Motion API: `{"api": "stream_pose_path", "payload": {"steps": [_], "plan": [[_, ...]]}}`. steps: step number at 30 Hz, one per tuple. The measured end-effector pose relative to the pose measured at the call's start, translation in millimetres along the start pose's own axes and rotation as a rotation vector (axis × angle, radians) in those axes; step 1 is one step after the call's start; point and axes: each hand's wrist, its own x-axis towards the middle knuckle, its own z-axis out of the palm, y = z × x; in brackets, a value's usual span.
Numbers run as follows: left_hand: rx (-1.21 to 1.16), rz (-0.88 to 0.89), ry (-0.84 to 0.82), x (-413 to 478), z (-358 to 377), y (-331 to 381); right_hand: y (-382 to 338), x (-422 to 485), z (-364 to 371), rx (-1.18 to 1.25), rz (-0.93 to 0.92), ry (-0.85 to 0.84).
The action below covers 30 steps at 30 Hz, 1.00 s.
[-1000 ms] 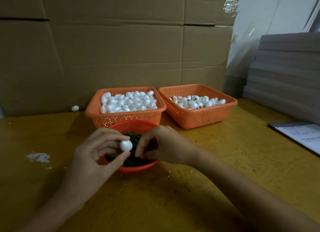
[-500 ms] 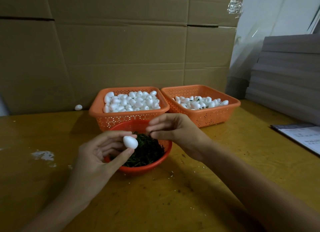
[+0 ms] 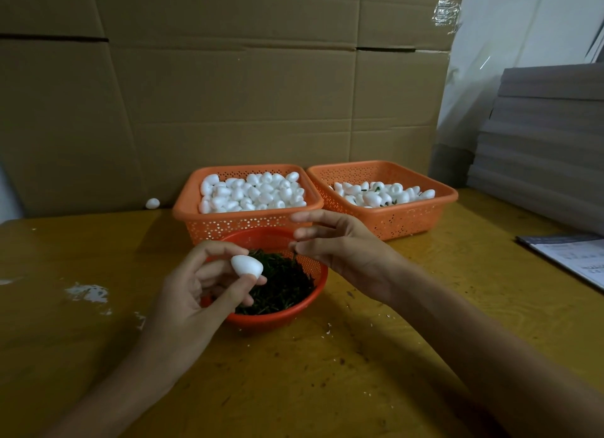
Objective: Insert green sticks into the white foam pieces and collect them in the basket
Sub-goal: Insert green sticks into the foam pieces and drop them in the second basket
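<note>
- The left hand [image 3: 192, 294] holds a white egg-shaped foam piece [image 3: 246, 266] between thumb tip and forefinger, with the other fingers curled loosely behind it. The blunt end faces the other hand, I'd say so that it is open for piercing.
- The right hand [image 3: 349, 251] has thumb and forefinger pressed together on what looks like a thin green stick [image 3: 294, 255]. Only a dark sliver shows below the fingertips. The remaining fingers fan out straight, clear of the pinch.
- The two hands are near each other but apart, so the stick has not yet entered the foam. Lining up the tip looks like the step in hand.
- Both hands hang over a round red-orange perforated plastic bowl [image 3: 277, 318] that holds a heap of dark green sticks [image 3: 284, 284]. The bowl stands closest to the person, probably to keep each reach for a stick short.
- Behind it, side by side and touching, stand two square orange plastic baskets. The left basket [image 3: 235, 223] is piled with plain white foam pieces [image 3: 251, 192], evidently the supply.
- The right basket [image 3: 408, 218] is less full, and bits of green show among its foam pieces [image 3: 382, 194], so finished ones seem to go there.
- One stray foam piece [image 3: 152, 203] lies on the yellow wooden table [image 3: 327, 388] against the brown cardboard wall [image 3: 228, 94], well left of the baskets.
- White crumbs [image 3: 86, 292] speckle the table on the left.
</note>
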Motion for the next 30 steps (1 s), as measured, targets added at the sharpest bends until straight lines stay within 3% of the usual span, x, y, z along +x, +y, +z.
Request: {"api": "stream_pose_path", "payload": {"steps": [19,30], "plan": [[0.008,0.004,0.018,1,-1,-2,-3,0,3,0.140,0.008,-0.043],[0.005,0.059,0.065,1,-3,-6,-6,-5,11,-0.171,-0.057,-0.052]]}}
